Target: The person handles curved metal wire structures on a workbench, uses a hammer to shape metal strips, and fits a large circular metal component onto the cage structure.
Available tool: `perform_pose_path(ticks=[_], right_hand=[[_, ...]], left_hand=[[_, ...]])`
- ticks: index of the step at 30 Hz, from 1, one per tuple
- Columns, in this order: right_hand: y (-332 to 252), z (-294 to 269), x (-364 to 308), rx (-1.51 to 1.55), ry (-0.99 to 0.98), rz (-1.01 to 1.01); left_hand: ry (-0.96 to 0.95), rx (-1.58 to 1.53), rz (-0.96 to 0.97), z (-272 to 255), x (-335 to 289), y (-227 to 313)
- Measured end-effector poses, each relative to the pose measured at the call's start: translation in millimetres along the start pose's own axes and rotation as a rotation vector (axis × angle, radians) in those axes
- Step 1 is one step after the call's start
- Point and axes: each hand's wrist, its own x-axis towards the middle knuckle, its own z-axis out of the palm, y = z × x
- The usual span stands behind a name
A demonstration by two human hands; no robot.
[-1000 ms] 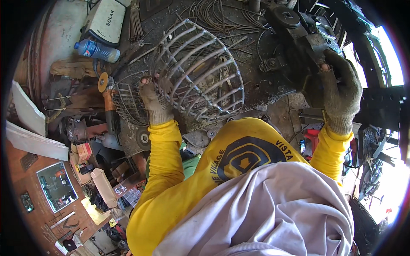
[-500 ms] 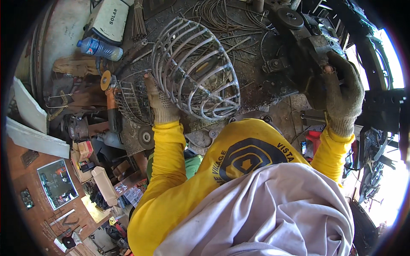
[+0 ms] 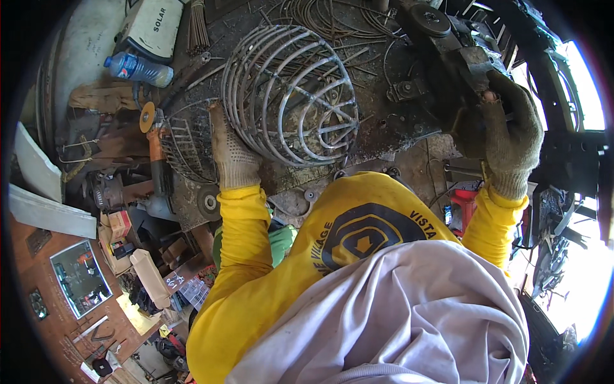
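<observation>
A dome-shaped cage of curved grey metal rods (image 3: 300,96) is tilted over the workbench, its rods joined by welded crosspieces. My left hand (image 3: 234,144), in a brown knitted glove with dotted grip, is closed on the cage's left side; some fingers are hidden behind the rods. On the right, my right hand (image 3: 515,131), also gloved, with a bare thumb tip showing, is curled beside a dark metal machine (image 3: 470,70). What lies inside its fingers is hidden. A round dark disc (image 3: 433,21) sits at that machine's far end.
An angle grinder (image 3: 157,150) with a yellow disc lies left of my left hand, beside a dark wire grid (image 3: 188,147). Beyond stand a blue-labelled bottle (image 3: 138,69), a bundle of rods (image 3: 198,29) and coiled wire (image 3: 320,22). A red plastic item (image 3: 465,206) is below right.
The cage has turned, so its round ribbed end shows more openly. My left hand has shifted slightly left and up with it. My right hand has stayed nearly in place.
</observation>
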Motion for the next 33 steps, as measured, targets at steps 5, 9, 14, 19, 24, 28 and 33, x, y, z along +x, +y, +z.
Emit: perform_pose_path(ticks=[5,9,14,19,24,28,33], right_hand=[[-1,0,-1,0.027,-0.040,0.084],[-4,0,0,-0.023,-0.040,0.044],[3,2,-3,0.043,-0.044,0.096],[-3,4,-1,0.047,-0.057,0.097],[2,-4,-2,-0.018,-0.054,0.071],[1,6,-3,0.050,-0.046,0.082],[-1,-1,-2,-0.001,-0.028,0.088]], left_hand=[[0.030,-0.025,-0.049,7,-8,2],[0.031,-0.062,-0.105,6,-9,3],[0.024,-0.095,-0.148,12,-16,8],[0.091,-0.036,-0.102,21,-28,13],[0.122,0.039,-0.080,19,-22,8],[0.158,0.290,0.101,-4,-22,0],[0.102,0.292,0.138,-10,-8,-10]])
